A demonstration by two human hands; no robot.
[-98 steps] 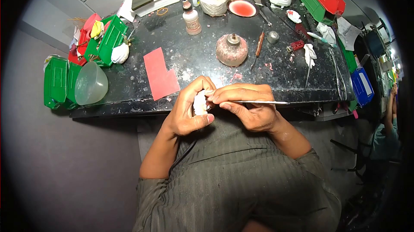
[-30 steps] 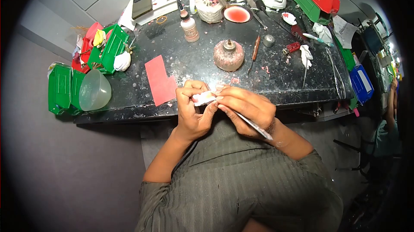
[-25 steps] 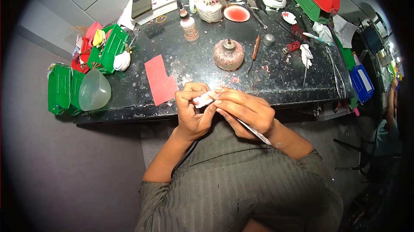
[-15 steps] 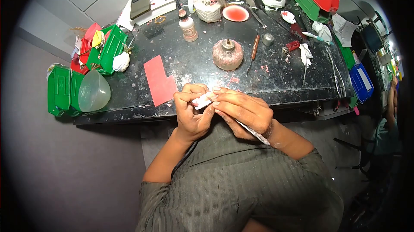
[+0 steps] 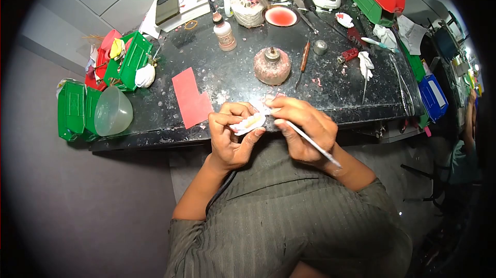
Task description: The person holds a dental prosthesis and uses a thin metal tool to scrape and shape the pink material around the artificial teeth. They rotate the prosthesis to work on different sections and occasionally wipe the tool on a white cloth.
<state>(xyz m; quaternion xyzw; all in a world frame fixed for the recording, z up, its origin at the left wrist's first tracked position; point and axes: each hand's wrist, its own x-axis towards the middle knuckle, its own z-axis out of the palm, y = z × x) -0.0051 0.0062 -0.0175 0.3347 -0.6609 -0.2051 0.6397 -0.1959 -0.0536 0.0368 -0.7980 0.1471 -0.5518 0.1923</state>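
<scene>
My left hand (image 5: 226, 137) has its fingers and thumb closed around a white dental model (image 5: 250, 124) with a row of teeth and some pink material on it. In my right hand (image 5: 309, 128) is a slim, light metal hand instrument (image 5: 321, 151), gripped like a pen. Its rear end slants down toward my wrist, and its front end lies at the model's right side, partly behind my fingers. Close to my left hand, a pink wax sheet (image 5: 190, 97) with a cut-out corner lies on the black bench (image 5: 165, 76). Beyond both hands stands a glass spirit lamp (image 5: 272, 67).
A wooden-handled carver (image 5: 304, 63) and a small metal cap (image 5: 320, 47) lie right of the lamp. Further back are a dropper bottle (image 5: 225, 36) and a red-filled dish (image 5: 281, 16). Green bins (image 5: 72, 107) and a translucent bowl (image 5: 113, 111) sit left. Tweezers (image 5: 401, 86) lie right.
My right hand has drawn back to the right, away from the model, with the instrument still in its grip. The model's row of teeth now shows more fully in my left hand.
</scene>
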